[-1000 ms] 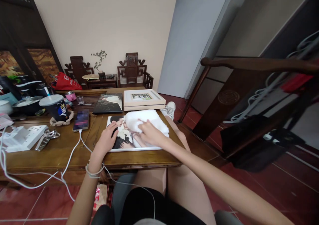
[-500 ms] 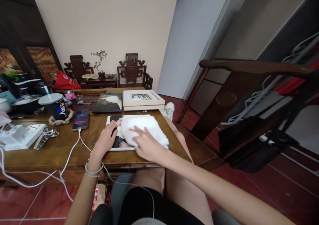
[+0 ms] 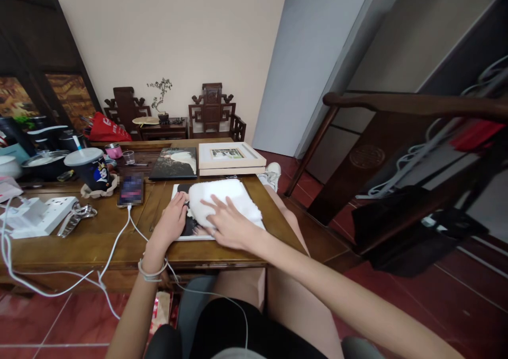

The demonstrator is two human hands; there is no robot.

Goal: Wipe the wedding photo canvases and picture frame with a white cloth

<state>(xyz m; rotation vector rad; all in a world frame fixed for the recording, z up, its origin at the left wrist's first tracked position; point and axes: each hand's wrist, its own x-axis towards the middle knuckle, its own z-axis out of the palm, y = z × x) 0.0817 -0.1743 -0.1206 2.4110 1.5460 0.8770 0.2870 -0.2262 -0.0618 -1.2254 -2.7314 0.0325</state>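
Note:
A large photo print (image 3: 189, 225) lies flat near the front edge of the wooden table (image 3: 87, 242). A white towel (image 3: 226, 197) covers most of it. My right hand (image 3: 226, 224) lies flat on the towel with its fingers spread and pressing down. My left hand (image 3: 171, 222) rests on the print's left part, fingers stretched out and holding the print in place. A bracelet sits on my left wrist.
Behind the print lie a dark photo album (image 3: 174, 163) and a white picture frame (image 3: 229, 158). A phone (image 3: 129, 189) on a white cable, a lidded cup (image 3: 91, 169), a power strip (image 3: 43, 216) and keys (image 3: 75, 215) stand to the left. A dark wooden chair (image 3: 397, 152) stands on the right.
My right hand has slid the towel leftward and nearer across the print, so less of the picture shows. My left hand has stayed on the print's left part.

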